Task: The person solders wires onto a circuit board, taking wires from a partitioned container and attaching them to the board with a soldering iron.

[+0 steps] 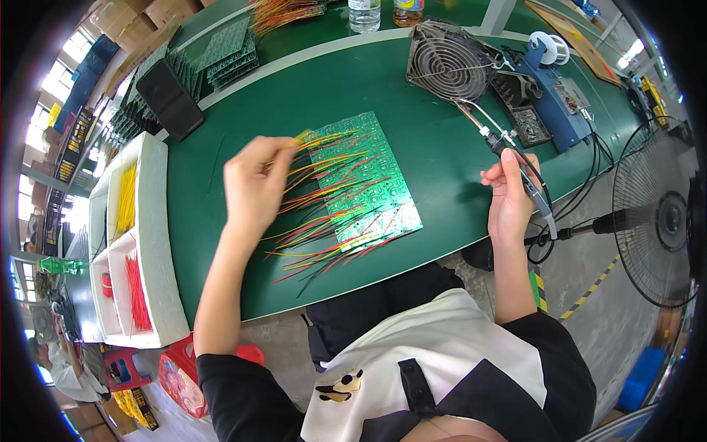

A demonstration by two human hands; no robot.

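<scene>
On the green table lies a green circuit board panel [375, 151], with rows of red, yellow and black wires [309, 199] sticking out over its left side. My left hand [258, 177] is at the panel's upper left corner, fingers pinched together on a yellow wire [303, 137]; its far end is hard to make out. In my right hand [512, 195] is a soldering iron [532, 188], held right of the panel and apart from it. The iron's metal tip end points up and left, near a black square fan.
The square fan [449, 62] stands at the back beside a blue soldering station [552, 99] with a solder spool [549, 48]. A white foam box [158, 258] of yellow and red wires sits left. A phone [169, 99] leans on stacked boards; a pedestal fan [659, 214] is right.
</scene>
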